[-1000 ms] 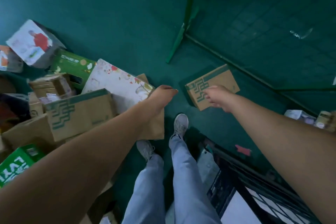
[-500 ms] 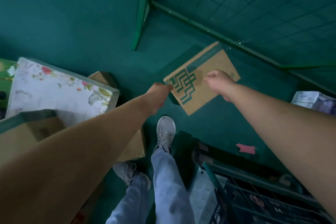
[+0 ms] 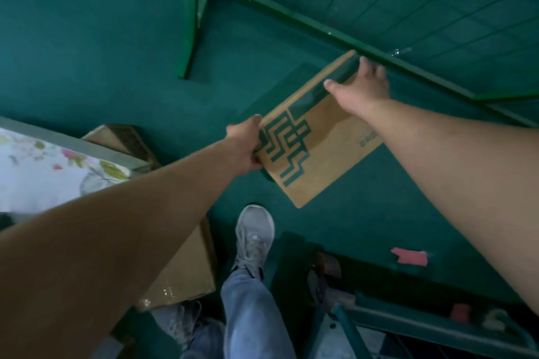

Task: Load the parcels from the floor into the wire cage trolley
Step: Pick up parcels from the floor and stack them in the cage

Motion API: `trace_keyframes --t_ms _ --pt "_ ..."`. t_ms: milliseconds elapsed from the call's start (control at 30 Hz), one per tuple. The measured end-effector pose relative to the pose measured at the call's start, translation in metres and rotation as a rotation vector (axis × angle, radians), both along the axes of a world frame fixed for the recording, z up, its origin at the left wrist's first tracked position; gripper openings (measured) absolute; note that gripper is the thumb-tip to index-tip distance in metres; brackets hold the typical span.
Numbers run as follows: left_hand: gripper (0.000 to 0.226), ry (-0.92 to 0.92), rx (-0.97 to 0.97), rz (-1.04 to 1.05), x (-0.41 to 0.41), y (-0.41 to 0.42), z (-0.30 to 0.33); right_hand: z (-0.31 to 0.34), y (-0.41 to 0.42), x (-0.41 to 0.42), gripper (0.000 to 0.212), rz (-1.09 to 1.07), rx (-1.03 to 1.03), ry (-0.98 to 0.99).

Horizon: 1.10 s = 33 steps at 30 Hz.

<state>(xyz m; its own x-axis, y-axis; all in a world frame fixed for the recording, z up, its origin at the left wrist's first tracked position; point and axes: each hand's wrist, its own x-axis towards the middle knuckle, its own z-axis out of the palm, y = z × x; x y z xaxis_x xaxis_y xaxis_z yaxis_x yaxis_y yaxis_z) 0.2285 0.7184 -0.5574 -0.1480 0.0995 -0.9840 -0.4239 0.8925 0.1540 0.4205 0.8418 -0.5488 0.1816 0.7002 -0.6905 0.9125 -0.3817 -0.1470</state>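
flat brown cardboard parcel with a dark green maze-like print point(image 3: 313, 137) sits between the person's two hands, low over the green floor point(image 3: 87, 38), tilted, its far end close to the green metal frame point(image 3: 291, 13) of a mesh panel. whether it has fully left the floor is hard to say; a shadow under it suggests it has. the left hand point(image 3: 244, 145) grips the near left edge, fingers curled under and out of sight. the right hand point(image 3: 360, 83) clasps the far green-banded edge, thumb on top and fingers wrapped over the rim.

likely risks: the parcel is thin and held only at two edges, so it could sag, twist or slip free if one grip loosens. swinging it round, a corner could knock the green frame just behind it. the person's grey trainer point(image 3: 253, 239) stands near a plain brown carton point(image 3: 186, 271) on the floor, and other boxes, including one with a white floral top point(image 3: 43, 166), crowd the left side, so a step back could mean a trip.

hard to make out: the wire cage trolley point(image 3: 408, 326) shows only as a dark corner at the bottom right, its inside unseen. small printed text on the parcel is unreadable. a pink scrap point(image 3: 409, 256) lies on the floor; what it is cannot be told. the parcel's weight and underside are hidden.
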Motion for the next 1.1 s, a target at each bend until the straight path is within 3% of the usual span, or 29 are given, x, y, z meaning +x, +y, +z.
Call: trace_keyframes --t_ms 67,167,300,367,500,633,767,867,933,1100 --pt "0.015 -0.022 0.003 0.015 0.016 0.0 -0.001 0.001 -0.001 0.013 0.101 -0.019 0.026 -0.099" --pt "0.014 0.037 0.014 -0.065 0.007 -0.012 0.008 0.005 -0.016 0.006 0.101 -0.065 -0.062 -0.122" --pt "0.014 0.024 0.046 -0.09 0.001 -0.021 -0.008 -0.011 -0.043 0.008 0.1 -0.181 0.008 -0.082" --pt "0.022 0.032 0.072 -0.106 -0.005 -0.026 0.0 -0.014 -0.054 0.009 0.101 -0.329 0.016 0.011" --pt "0.07 0.163 0.078 -0.154 -0.038 -0.057 0.011 0.007 -0.089 -0.006 0.09 -0.434 -0.025 0.169" --pt "0.05 0.192 0.133 -0.135 -0.064 -0.077 0.059 0.046 -0.113 -0.025 0.085 -0.491 0.015 0.235" --pt "0.061 0.246 0.149 -0.118 -0.09 -0.097 0.118 0.108 -0.136 -0.053 0.103 -0.497 0.02 0.241" --pt "0.073 0.259 0.16 -0.108 -0.116 -0.112 0.182 0.173 -0.154 -0.076 0.104 -0.52 0.051 0.263" --pt "0.066 0.257 0.154 -0.115 -0.132 -0.127 0.237 0.227 -0.174 -0.09 0.102 -0.541 0.051 0.291" --pt "0.072 0.322 0.166 -0.153 -0.165 -0.176 0.376 0.366 -0.24 -0.113 0.066 -0.657 0.096 0.434"
